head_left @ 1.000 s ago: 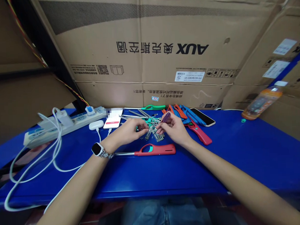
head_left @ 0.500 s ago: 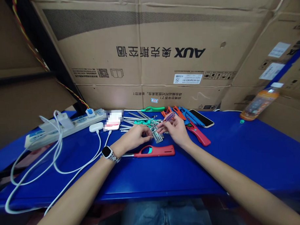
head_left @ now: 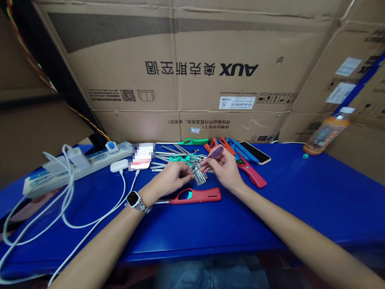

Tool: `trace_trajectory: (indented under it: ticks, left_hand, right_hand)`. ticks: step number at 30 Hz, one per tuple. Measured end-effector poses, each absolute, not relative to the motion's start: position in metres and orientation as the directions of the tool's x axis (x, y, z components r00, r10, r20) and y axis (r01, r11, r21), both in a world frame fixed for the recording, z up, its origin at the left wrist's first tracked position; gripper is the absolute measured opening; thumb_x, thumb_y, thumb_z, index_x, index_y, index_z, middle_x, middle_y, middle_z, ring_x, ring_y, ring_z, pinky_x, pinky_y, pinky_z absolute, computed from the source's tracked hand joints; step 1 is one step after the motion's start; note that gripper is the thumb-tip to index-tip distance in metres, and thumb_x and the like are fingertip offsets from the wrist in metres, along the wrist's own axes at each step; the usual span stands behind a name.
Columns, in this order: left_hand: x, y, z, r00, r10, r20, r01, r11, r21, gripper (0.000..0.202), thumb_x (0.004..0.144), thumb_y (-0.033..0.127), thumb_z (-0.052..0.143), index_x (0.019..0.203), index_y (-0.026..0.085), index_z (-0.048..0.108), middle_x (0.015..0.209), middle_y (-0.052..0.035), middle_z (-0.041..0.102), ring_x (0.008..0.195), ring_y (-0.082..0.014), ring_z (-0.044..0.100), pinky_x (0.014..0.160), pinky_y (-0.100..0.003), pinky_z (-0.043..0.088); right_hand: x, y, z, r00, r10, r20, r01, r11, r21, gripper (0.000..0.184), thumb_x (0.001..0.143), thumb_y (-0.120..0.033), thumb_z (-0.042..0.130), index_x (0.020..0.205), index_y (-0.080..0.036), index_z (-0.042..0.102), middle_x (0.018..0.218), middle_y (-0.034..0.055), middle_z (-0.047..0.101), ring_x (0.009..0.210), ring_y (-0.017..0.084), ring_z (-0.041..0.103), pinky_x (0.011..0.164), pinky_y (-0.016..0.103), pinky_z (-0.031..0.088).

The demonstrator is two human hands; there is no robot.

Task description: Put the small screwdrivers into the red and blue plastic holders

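Cardboard [head_left: 176, 48] is seen at twelve o'clock behind the blue table [head_left: 261, 222]. Whether anything is gripped by the left hand [head_left: 174, 176], at nine o'clock from the right hand [head_left: 226, 170], cannot be told; by the latter, a purple-handled tool [head_left: 216, 152] is pinched, at one o'clock from some clear pieces [head_left: 199, 177].
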State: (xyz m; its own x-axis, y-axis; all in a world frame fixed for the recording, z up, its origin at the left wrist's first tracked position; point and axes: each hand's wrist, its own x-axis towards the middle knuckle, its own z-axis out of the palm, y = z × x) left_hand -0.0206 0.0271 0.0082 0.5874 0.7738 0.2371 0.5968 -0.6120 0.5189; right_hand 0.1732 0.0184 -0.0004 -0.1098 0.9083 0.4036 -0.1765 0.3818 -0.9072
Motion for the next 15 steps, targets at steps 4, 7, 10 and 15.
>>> trace_trajectory:
  ticks: [4, 7, 10, 15]
  left_hand:
    - [-0.020, 0.026, 0.009, 0.584, 0.757, 0.292, 0.592, -0.644, 0.485, 0.016, 0.089, 0.023, 0.059, 0.080, 0.016, 0.070, 0.073, -0.0022, 0.064, 0.064, -0.0145, 0.055, 0.062, -0.026, 0.040]
    - [-0.019, 0.025, 0.008, 0.582, 0.742, 0.333, 0.567, -0.663, 0.488, 0.015, 0.088, 0.022, 0.060, 0.080, 0.016, 0.071, 0.075, -0.0029, 0.064, 0.069, -0.0161, 0.056, 0.066, -0.028, 0.041]
    - [-0.016, 0.023, 0.006, 0.566, 0.733, 0.376, 0.510, -0.670, 0.539, 0.014, 0.088, 0.023, 0.062, 0.081, 0.017, 0.072, 0.078, -0.0034, 0.065, 0.073, -0.0171, 0.058, 0.069, -0.029, 0.043]
    - [-0.005, 0.019, 0.001, 0.524, 0.750, 0.403, 0.414, -0.638, 0.649, 0.019, 0.091, 0.028, 0.058, 0.086, 0.018, 0.073, 0.083, -0.0034, 0.068, 0.076, -0.0170, 0.060, 0.073, -0.031, 0.046]
  right_hand:
    - [0.175, 0.018, 0.000, -0.098, 0.903, 0.418, -0.172, 0.398, -0.901, 0.022, 0.078, -0.026, 0.065, 0.083, -0.023, 0.044, 0.066, -0.0037, 0.067, 0.057, 0.014, 0.070, 0.055, 0.025, 0.059]
    - [0.176, 0.020, 0.001, -0.103, 0.905, 0.412, -0.179, 0.391, -0.903, 0.023, 0.079, -0.029, 0.065, 0.084, -0.023, 0.043, 0.065, -0.0043, 0.067, 0.055, 0.014, 0.070, 0.053, 0.025, 0.059]
    - [0.178, 0.020, 0.002, -0.107, 0.909, 0.403, -0.187, 0.380, -0.906, 0.025, 0.079, -0.031, 0.065, 0.084, -0.023, 0.043, 0.065, -0.0046, 0.067, 0.053, 0.014, 0.069, 0.051, 0.025, 0.059]
    - [0.179, 0.017, 0.005, -0.171, 0.902, 0.397, -0.171, 0.370, -0.913, 0.025, 0.077, -0.030, 0.066, 0.082, -0.023, 0.043, 0.063, -0.0055, 0.065, 0.050, 0.014, 0.067, 0.050, 0.025, 0.058]
